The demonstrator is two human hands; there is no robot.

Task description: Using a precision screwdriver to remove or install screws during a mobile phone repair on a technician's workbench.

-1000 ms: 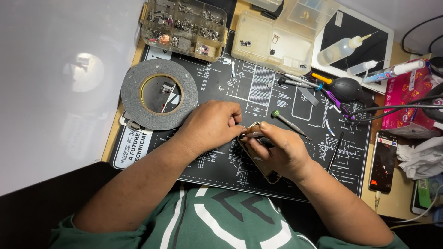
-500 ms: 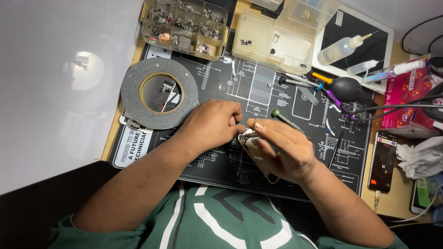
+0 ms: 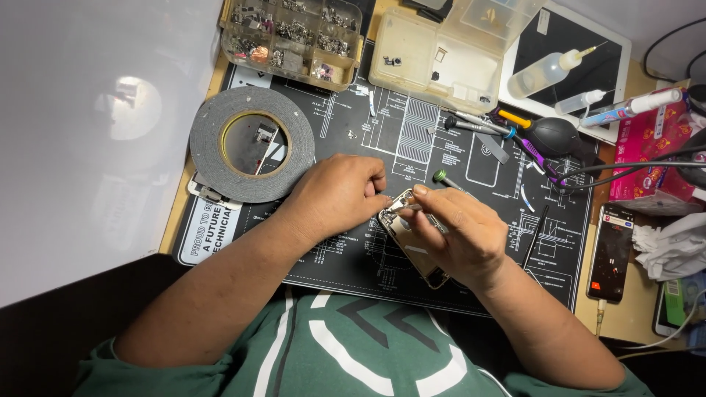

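An opened phone body (image 3: 409, 237) with a metal frame lies tilted on the black repair mat (image 3: 346, 254). My left hand (image 3: 340, 192) rests curled on the mat, its fingertips against the phone's upper left corner. My right hand (image 3: 457, 234) covers the phone's right side and pinches a thin tool or small part at that same top corner; what it pinches is too small to name. A green-tipped screwdriver (image 3: 444, 179) lies on the mat just above my right hand.
A large roll of dark tape (image 3: 251, 151) lies left of my hands. Clear parts boxes (image 3: 294, 38) (image 3: 448, 53) stand at the back. Tools, a black air blower (image 3: 553, 135), squeeze bottles and cables crowd the right. A lit phone (image 3: 610, 251) lies at right.
My right hand has shifted up along the phone, so its fingertips now meet my left hand's at the top corner. The phone body shows more from beneath it. My left hand stayed put.
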